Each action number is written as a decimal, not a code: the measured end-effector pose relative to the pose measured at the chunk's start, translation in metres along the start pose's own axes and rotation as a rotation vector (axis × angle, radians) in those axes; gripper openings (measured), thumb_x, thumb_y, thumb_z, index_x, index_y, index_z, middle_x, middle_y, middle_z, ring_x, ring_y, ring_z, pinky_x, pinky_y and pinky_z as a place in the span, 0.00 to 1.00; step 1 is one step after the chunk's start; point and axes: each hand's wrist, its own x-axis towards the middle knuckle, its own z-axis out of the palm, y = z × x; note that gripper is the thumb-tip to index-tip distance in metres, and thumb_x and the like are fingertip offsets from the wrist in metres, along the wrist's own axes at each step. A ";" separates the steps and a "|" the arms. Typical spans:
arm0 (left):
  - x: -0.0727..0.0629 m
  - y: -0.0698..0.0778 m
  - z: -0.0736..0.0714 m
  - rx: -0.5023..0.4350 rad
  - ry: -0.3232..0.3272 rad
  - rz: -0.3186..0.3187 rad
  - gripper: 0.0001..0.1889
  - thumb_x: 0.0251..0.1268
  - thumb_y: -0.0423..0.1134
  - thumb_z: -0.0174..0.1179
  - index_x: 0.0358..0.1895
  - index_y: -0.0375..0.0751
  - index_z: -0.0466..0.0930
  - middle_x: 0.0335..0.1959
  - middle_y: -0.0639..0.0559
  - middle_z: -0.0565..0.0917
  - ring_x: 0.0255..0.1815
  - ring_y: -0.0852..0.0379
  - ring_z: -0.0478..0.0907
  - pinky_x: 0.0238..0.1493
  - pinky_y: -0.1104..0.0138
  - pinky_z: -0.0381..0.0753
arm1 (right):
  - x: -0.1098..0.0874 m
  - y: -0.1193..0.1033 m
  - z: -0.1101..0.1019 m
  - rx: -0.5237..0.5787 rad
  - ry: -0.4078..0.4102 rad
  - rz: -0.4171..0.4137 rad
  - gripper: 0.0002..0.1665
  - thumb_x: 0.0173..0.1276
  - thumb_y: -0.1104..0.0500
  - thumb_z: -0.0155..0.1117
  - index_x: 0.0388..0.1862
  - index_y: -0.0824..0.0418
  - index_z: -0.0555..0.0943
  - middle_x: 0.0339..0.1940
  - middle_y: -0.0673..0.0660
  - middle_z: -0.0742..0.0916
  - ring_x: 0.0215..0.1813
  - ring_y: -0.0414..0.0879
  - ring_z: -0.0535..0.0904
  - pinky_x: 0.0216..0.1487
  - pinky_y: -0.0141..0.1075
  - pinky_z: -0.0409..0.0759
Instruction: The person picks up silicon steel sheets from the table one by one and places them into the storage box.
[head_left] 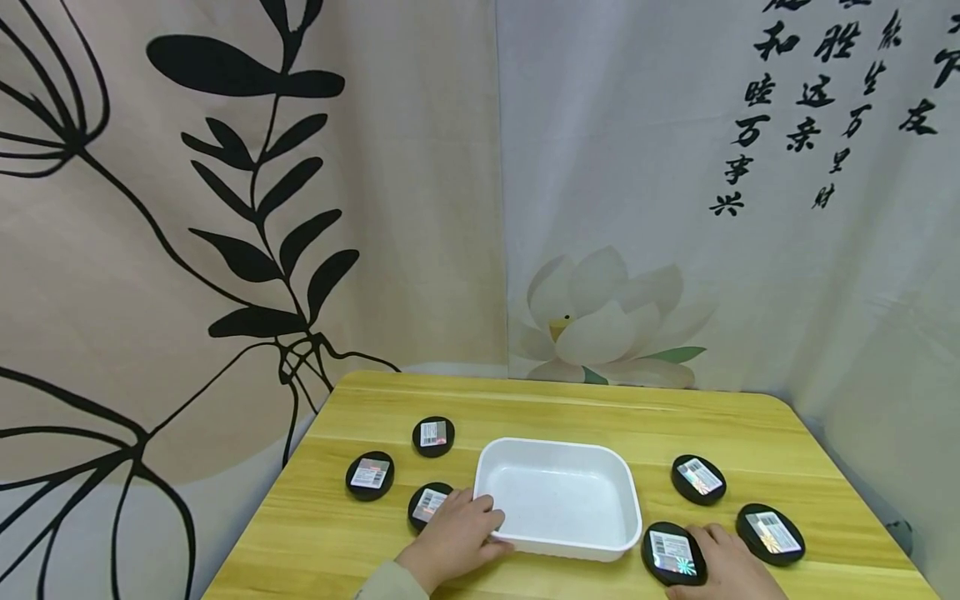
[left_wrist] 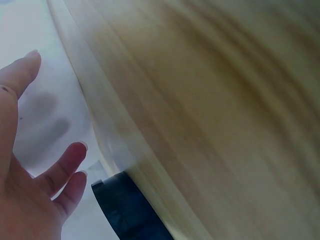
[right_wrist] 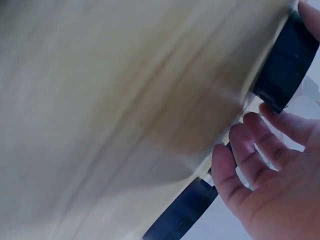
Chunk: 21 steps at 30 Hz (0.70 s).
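Observation:
My left hand (head_left: pixel 457 537) pinches the left front corner of a white rectangular plastic tray (head_left: pixel 558 548). In the left wrist view its thumb lies outside the tray wall (left_wrist: pixel 55 75), and dark finger shadows show through the white. A flat round black case (head_left: pixel 420 504) with a barcode label lies just beyond that hand, partly covered by it. At the tray's right, my right hand (head_left: pixel 731 571) grips another round black case (head_left: pixel 673 554), label up. The right wrist view has thumb and index finger at opposite sides of this case (right_wrist: pixel 290 60), the other fingers loosely bent.
Two labelled black cases, one farther back (head_left: pixel 433 437) and one at the left (head_left: pixel 370 476), lie left of the tray. On the right are another case (head_left: pixel 698 479) and one beside my right hand (head_left: pixel 770 533). The wooden table (head_left: pixel 600 408) backs onto a printed curtain (head_left: pixel 427 208).

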 end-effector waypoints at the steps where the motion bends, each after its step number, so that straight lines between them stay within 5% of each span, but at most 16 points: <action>1: 0.000 0.000 0.000 0.000 0.001 0.001 0.21 0.66 0.70 0.53 0.29 0.59 0.72 0.32 0.65 0.73 0.38 0.59 0.69 0.54 0.59 0.74 | 0.000 0.000 0.000 0.006 -0.001 -0.001 0.60 0.43 0.27 0.77 0.62 0.70 0.75 0.54 0.67 0.81 0.54 0.62 0.77 0.55 0.64 0.77; 21: 0.000 0.001 -0.003 0.012 -0.007 -0.001 0.21 0.66 0.70 0.53 0.28 0.59 0.72 0.32 0.64 0.73 0.37 0.59 0.69 0.52 0.60 0.74 | 0.000 -0.001 0.001 0.054 0.034 -0.054 0.58 0.46 0.29 0.77 0.60 0.73 0.75 0.53 0.67 0.82 0.53 0.61 0.80 0.55 0.62 0.78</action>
